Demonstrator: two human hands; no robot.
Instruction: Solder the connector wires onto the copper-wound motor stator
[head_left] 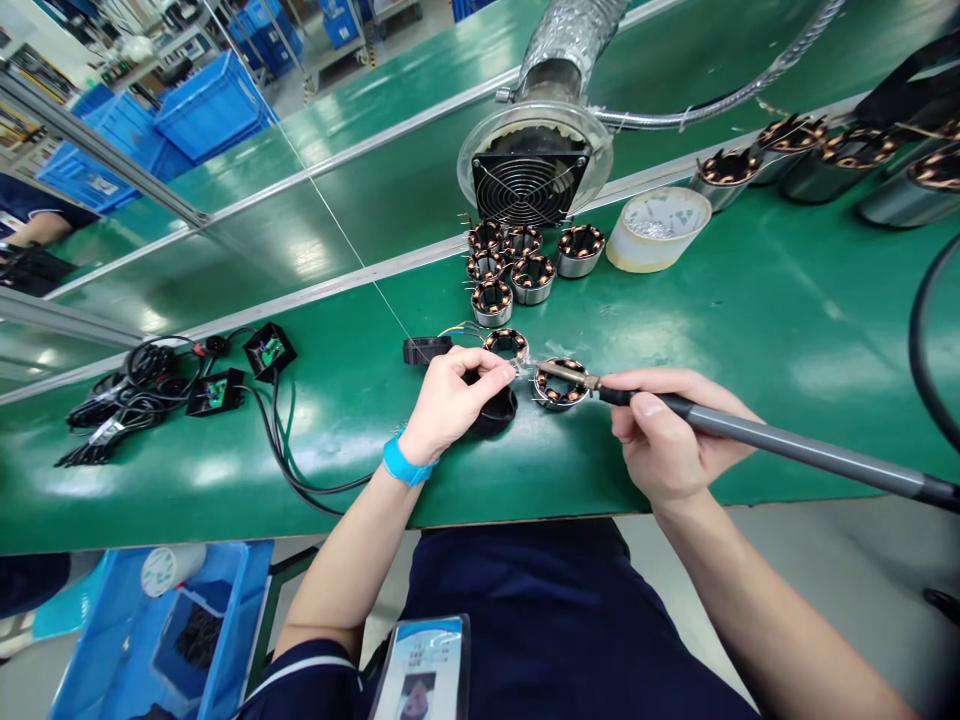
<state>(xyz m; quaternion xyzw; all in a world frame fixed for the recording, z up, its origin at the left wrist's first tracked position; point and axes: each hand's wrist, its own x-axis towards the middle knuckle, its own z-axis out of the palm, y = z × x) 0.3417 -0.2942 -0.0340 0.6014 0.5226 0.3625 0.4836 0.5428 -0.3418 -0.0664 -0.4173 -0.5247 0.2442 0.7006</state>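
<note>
My right hand (671, 430) grips a soldering iron (720, 425), its tip pointing left over a copper-wound motor stator (561, 385). A wisp of smoke rises by the tip. My left hand (461, 395), with a blue wrist strap (407, 462), is pinched near the iron's tip; what sits between thumb and finger is too small to make out. Just past these fingers stands another stator (506, 345), with coloured wires running left from it. Under the left hand lies a black round part (495, 412), partly hidden, and beyond the hand a second black part (426, 349).
Several stators (532, 278) stand before a fume extractor fan (529, 188). To their right are a white tub (660, 228) and larger stators (724, 178). Black cables (142, 390) with open boxes (268, 350) lie left. A blue bin (247, 600) stands below the bench; another person's arm (37, 228) shows far left.
</note>
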